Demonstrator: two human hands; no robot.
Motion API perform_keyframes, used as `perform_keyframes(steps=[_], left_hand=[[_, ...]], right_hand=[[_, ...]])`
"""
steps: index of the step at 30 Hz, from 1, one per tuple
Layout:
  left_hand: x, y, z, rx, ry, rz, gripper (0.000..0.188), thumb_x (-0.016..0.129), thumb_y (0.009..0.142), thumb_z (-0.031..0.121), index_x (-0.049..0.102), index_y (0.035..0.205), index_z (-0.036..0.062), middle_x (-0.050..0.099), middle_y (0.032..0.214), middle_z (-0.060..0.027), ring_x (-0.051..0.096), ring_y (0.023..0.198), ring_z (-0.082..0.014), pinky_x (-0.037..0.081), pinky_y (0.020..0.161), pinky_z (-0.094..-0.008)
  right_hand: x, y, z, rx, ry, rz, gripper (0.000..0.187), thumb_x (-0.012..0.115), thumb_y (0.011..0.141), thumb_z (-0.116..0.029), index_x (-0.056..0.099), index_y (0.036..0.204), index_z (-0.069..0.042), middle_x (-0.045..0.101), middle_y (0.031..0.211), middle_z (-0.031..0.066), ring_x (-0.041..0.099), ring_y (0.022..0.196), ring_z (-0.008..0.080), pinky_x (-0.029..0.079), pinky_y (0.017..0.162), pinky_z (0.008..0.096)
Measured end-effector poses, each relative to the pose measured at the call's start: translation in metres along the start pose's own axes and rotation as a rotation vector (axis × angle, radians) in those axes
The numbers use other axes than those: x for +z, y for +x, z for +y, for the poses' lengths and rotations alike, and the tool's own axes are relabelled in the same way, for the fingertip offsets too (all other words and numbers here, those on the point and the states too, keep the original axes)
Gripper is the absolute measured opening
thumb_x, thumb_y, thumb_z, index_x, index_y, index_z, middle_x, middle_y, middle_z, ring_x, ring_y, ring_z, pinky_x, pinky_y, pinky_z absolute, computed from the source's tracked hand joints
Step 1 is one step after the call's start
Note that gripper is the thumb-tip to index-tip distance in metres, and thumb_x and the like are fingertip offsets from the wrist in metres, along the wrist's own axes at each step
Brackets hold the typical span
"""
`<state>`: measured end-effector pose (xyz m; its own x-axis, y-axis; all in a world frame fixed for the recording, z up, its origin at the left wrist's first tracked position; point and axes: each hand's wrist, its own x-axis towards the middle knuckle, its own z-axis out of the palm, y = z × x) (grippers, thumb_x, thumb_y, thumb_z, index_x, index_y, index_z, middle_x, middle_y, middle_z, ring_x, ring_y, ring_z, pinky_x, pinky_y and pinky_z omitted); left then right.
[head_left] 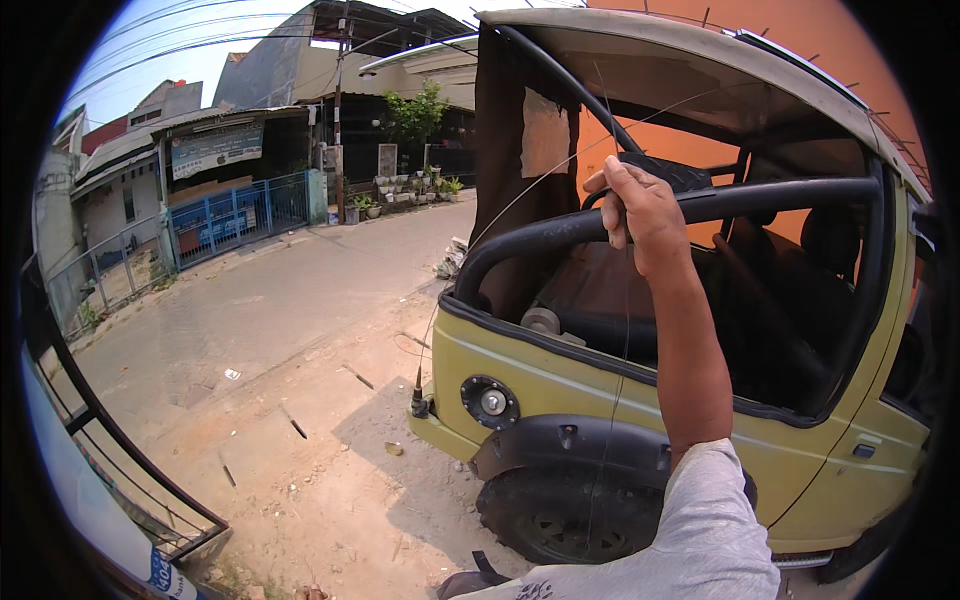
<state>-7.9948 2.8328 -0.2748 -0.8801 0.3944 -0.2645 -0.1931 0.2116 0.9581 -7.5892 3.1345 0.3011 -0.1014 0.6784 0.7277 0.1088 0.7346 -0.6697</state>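
My right hand (643,208) is raised in front of the vehicle's open side, its fingers closed in a pinch. A thin dark wire (627,330) passes through the fingers, rising a little above them and hanging down past the rear wheel. Behind the hand, a black roll bar (770,198) crosses the yellow-green off-road vehicle (560,375). Whether the hand touches the bar, I cannot tell. A whip antenna (418,395) stands at the rear bumper; a thin line curves up from there, passing close to the hand. My left hand is out of view.
The vehicle's black fender and rear wheel (560,515) are close in front of me. A dark canvas flap (500,140) hangs at its rear. A black metal frame (130,440) stands at the left, beside dirt ground (300,480) and a paved road (240,320).
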Motion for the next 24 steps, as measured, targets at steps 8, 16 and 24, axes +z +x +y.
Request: perform_keyframes(steps=[8, 16, 24], left_hand=[[0.130, 0.214, 0.096, 0.102, 0.070, -0.213, 0.016, 0.060, 0.095, 0.012, 0.057, 0.080, 0.0067, 0.057, 0.066, -0.0019, 0.044, 0.049, -0.0083, 0.035, 0.046, -0.0247], [0.333, 0.358, 0.194, 0.227, 0.015, -0.617, 0.015, 0.063, 0.095, 0.015, 0.059, 0.085, 0.0043, 0.057, 0.069, -0.0013, 0.045, 0.054, -0.0065, 0.036, 0.048, -0.0228], [0.453, 0.461, 0.187, 0.234, -0.194, -0.800, 0.015, 0.061, 0.098, 0.018, 0.061, 0.096, 0.0037, 0.058, 0.080, -0.0025, 0.055, 0.070, -0.0104, 0.049, 0.066, -0.0251]], right_hand=[[0.055, 0.067, 0.041, 0.037, -0.052, 0.183, 0.038, 0.047, 0.106, -0.031, 0.066, 0.092, 0.000, 0.050, 0.050, 0.0001, 0.037, 0.034, 0.0055, 0.030, 0.035, 0.0188], [0.145, 0.022, 0.123, 0.135, -0.473, 0.335, 0.040, 0.047, 0.105, -0.033, 0.068, 0.097, -0.001, 0.050, 0.056, 0.0005, 0.040, 0.043, 0.0051, 0.031, 0.040, 0.0187], [0.225, -0.020, 0.190, 0.501, -0.678, 0.509, 0.041, 0.052, 0.103, -0.037, 0.067, 0.092, 0.000, 0.051, 0.055, 0.0015, 0.043, 0.044, 0.0068, 0.033, 0.043, 0.0216]])
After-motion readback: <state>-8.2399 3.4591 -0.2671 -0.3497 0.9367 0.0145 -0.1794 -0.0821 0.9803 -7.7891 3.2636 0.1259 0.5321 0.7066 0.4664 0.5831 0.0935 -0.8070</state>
